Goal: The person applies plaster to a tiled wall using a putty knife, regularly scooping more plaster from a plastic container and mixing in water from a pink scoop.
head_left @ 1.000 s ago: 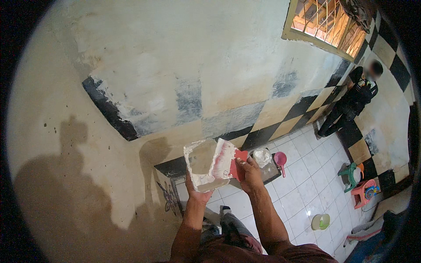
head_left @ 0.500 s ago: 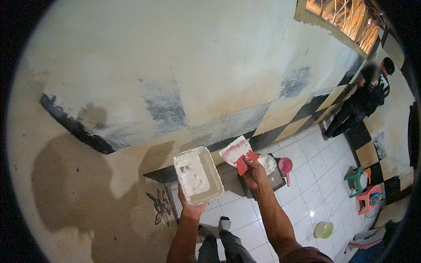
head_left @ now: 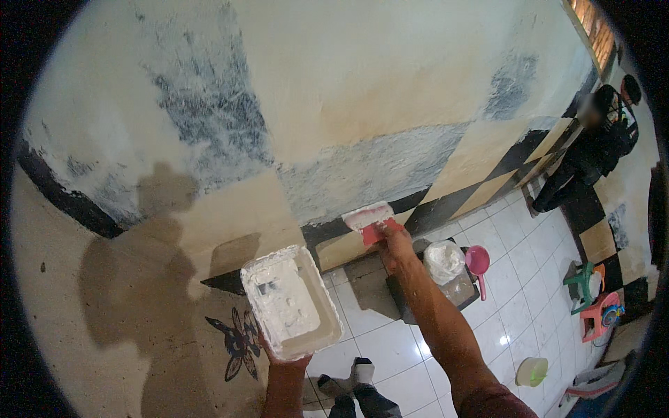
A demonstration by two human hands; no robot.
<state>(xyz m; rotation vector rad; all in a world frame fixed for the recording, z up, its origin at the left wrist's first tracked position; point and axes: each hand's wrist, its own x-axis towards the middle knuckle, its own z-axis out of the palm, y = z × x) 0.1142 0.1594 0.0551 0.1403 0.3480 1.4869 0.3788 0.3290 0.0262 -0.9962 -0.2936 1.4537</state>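
In my left hand (head_left: 284, 355) is a rectangular white tub (head_left: 322, 326), gripped from below at its near end. White paste (head_left: 282, 296) coats the tub's inside and rim. My right hand (head_left: 394, 245) grips the red handle of a wide putty knife (head_left: 371, 217), whose blade is smeared with white. The blade is up against the lower part of the wall (head_left: 390, 164), at the border of a grey-smeared band and the black and cream checks; I cannot tell how firmly it touches.
Below my right forearm, a dark box-like stand (head_left: 456, 296) carries a white plastic bag (head_left: 444, 262) and a pink dipper (head_left: 477, 260). A green bowl (head_left: 532, 372) sits on the tiled floor. Small green (head_left: 580, 287) and pink stools (head_left: 598, 315) stand at right. A person in black (head_left: 589, 153) is by the far wall.
My right hand has brought the putty knife from beside the tub up to the wall. The tub has shifted left and slightly lower in view. My view has moved closer to the wall.
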